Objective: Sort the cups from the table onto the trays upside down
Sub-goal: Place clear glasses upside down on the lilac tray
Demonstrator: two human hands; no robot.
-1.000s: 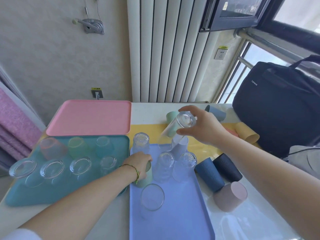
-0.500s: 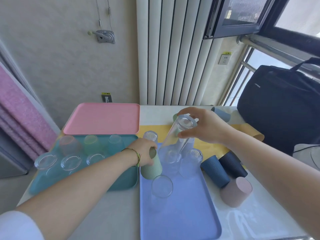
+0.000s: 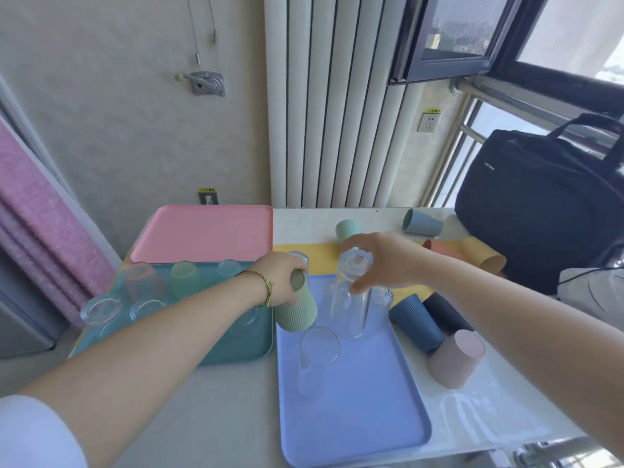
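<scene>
My left hand [image 3: 282, 280] grips a sage-green ribbed cup [image 3: 299, 310] by its base, upside down and tilted, at the blue tray's [image 3: 364, 410] near-left corner region. My right hand [image 3: 381, 261] holds a tall clear glass [image 3: 349, 298] by its upturned base, mouth down on the blue tray. Another clear glass [image 3: 315, 359] stands inverted on that tray, nearer to me. The teal tray [image 3: 236, 346] carries several inverted glasses. The pink tray [image 3: 206, 231] lies behind it, bare.
On the table right of the blue tray lie two dark blue cups [image 3: 417, 324], a pink cup [image 3: 454, 358], and farther back mint [image 3: 347, 229], grey-blue [image 3: 422, 222], coral [image 3: 440, 248] and yellow cups [image 3: 483, 256]. A black bag [image 3: 540, 204] sits at the right.
My right hand brought the tall glass from a tilt in the air down toward upright on the blue tray. My left hand shifted the green cup, now tilted. The camera view drifted left.
</scene>
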